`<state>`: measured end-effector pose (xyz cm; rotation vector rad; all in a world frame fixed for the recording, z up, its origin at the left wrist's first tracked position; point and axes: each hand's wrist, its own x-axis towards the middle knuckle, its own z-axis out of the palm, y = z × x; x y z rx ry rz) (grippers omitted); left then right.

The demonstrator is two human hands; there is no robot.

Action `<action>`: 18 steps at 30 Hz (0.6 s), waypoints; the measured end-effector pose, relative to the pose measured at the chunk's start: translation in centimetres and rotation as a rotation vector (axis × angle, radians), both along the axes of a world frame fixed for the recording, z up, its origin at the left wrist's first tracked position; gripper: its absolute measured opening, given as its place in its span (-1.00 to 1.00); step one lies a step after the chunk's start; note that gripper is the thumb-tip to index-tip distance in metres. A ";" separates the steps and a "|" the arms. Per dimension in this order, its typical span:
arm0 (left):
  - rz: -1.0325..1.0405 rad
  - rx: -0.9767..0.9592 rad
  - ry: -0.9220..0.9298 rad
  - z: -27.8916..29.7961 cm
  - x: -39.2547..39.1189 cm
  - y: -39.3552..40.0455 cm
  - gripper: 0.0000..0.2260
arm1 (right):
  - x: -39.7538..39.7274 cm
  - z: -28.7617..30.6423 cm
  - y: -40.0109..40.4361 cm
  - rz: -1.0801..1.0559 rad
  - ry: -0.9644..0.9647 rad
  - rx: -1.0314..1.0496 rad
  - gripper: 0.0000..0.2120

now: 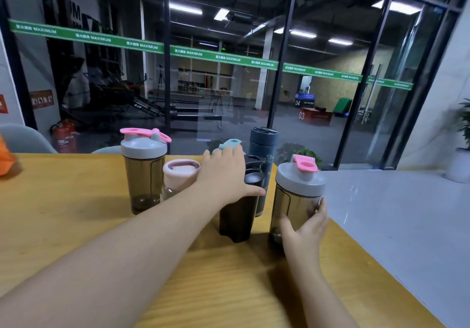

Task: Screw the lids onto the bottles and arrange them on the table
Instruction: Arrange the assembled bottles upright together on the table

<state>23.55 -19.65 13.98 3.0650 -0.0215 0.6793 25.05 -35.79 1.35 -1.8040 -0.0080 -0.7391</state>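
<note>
Several bottles stand on the wooden table [76,226]. My right hand [306,226] grips a smoky shaker bottle [292,200] with a grey lid and pink flip cap near the table's right edge. My left hand [226,172] reaches forward over a dark bottle [237,215], its fingers around a bottle with a light blue cap [230,143] that is mostly hidden behind the hand. Further left stand a second smoky shaker [143,175] with a grey and pink lid and a short pink-lidded bottle [179,175]. A tall dark blue flask [263,149] stands at the back.
The table's right edge runs diagonally beside the gripped shaker, with grey floor [394,213] beyond. An orange object [6,159] lies at the far left. Glass walls, a fire extinguisher [64,135] and a grey chair back [23,139] lie behind the table.
</note>
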 end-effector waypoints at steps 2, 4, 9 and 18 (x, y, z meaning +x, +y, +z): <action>0.026 0.027 0.059 0.2 0.2 0.0 -0.21 | -0.2 0.0 -0.3 0.009 -0.005 0.022 -0.03; 0.013 -0.040 0.082 0.2 0.2 0.1 -0.27 | -0.4 0.0 -0.6 0.024 -0.020 0.031 -0.01; -0.022 -0.133 0.123 0.9 -0.3 0.6 -0.25 | -0.9 0.6 -1.0 0.048 0.004 0.010 -0.07; -0.110 -0.184 0.215 2.0 -1.6 2.3 -0.23 | -0.8 0.7 -0.9 0.161 0.110 0.062 -0.29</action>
